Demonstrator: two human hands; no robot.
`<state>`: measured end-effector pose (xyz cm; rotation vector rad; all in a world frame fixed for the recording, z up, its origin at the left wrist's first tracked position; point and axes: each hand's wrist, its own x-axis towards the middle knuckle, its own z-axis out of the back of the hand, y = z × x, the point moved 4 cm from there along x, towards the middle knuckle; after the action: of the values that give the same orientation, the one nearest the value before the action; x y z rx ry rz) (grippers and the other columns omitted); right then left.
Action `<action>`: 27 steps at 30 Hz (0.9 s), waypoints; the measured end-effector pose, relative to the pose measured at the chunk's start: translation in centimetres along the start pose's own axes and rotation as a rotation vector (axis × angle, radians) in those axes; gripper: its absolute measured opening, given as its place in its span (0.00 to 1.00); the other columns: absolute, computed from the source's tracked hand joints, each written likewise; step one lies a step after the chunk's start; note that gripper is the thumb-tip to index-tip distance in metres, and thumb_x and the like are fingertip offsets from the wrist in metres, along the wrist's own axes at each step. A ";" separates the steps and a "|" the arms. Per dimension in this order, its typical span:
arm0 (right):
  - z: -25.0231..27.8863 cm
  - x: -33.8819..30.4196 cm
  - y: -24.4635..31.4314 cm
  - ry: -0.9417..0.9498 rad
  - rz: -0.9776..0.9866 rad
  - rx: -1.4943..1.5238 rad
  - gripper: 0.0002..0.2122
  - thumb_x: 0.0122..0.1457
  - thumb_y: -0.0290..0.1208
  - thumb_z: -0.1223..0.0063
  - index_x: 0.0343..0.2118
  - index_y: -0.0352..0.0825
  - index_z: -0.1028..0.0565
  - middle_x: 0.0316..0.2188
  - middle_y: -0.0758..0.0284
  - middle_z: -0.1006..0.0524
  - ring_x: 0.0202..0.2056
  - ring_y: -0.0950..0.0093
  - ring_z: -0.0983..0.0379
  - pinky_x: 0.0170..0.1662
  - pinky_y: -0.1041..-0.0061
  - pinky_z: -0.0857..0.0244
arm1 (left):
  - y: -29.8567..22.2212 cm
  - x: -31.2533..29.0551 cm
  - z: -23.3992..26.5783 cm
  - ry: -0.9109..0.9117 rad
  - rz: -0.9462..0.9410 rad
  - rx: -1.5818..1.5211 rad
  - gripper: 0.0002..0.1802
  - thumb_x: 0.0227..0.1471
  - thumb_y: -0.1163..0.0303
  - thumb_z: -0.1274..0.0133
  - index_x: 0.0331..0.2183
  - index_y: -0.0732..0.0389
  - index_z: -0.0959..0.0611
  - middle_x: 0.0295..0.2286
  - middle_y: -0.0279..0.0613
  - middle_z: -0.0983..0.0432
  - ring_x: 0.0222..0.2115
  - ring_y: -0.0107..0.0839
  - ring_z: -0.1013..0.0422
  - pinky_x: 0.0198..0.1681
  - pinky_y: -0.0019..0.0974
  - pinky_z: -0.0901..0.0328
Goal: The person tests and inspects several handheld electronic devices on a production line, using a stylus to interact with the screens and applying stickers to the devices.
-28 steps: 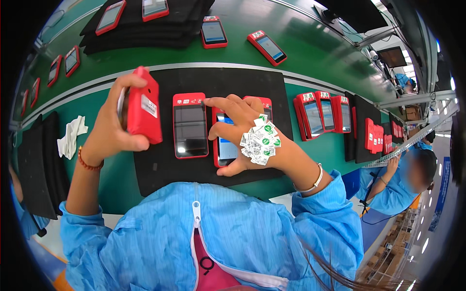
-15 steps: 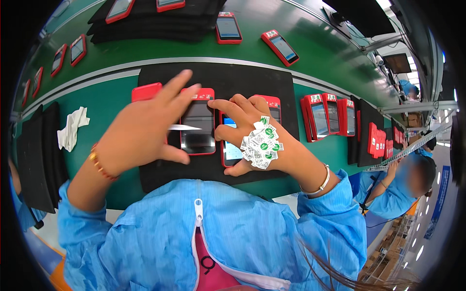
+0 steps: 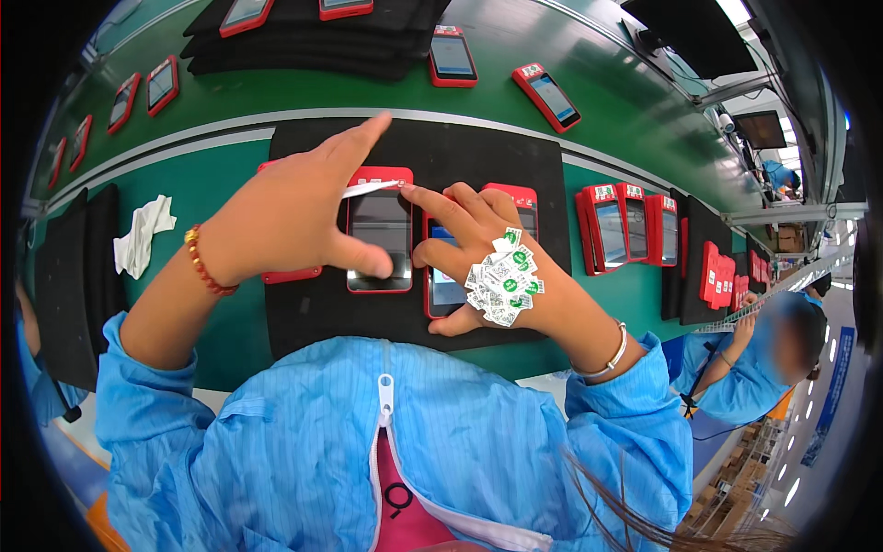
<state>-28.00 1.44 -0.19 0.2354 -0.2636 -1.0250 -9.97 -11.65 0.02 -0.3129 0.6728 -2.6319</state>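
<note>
Several red handheld terminals with dark screens lie on a black mat point(image 3: 418, 145) before me. My left hand point(image 3: 285, 207) is over the left ones, fingers stretched and thumb apart. A thin white pointed strip point(image 3: 371, 189) sticks out from beneath its fingers, above the middle terminal point(image 3: 380, 230); how it is gripped is hidden. The strip's tip meets my right index fingertip. My right hand point(image 3: 483, 258) lies spread across the terminal with a lit screen point(image 3: 445, 293), index finger at the middle one's upper right corner. White-and-green stickers point(image 3: 504, 283) cover its back. Another terminal point(image 3: 515, 198) shows behind it.
Stacked red terminals point(image 3: 630, 225) stand to the right of the mat. A crumpled white cloth point(image 3: 144, 237) lies at left beside black pads point(image 3: 69, 294). Beyond a metal rail, more terminals point(image 3: 453, 57) lie on a green surface. A co-worker in blue point(image 3: 745, 368) is at the right.
My left hand has moved up and a little right, and the white strip with it, from over the middle screen to its upper edge. My right hand stays nearly in place.
</note>
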 end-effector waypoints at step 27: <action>2.5 -5.0 -4.2 0.122 -0.266 -0.089 0.58 0.29 0.57 0.23 0.69 0.47 0.39 0.69 0.49 0.43 0.66 0.45 0.43 0.68 0.49 0.49 | -3.3 -0.1 0.6 0.008 -0.046 -0.257 0.48 0.27 0.61 0.21 0.53 0.53 0.25 0.66 0.57 0.46 0.47 0.54 0.25 0.47 0.45 0.27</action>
<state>-34.68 3.47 0.28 0.2556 -0.0762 -1.2769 -10.79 -9.19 2.13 -0.3953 1.0211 -2.5913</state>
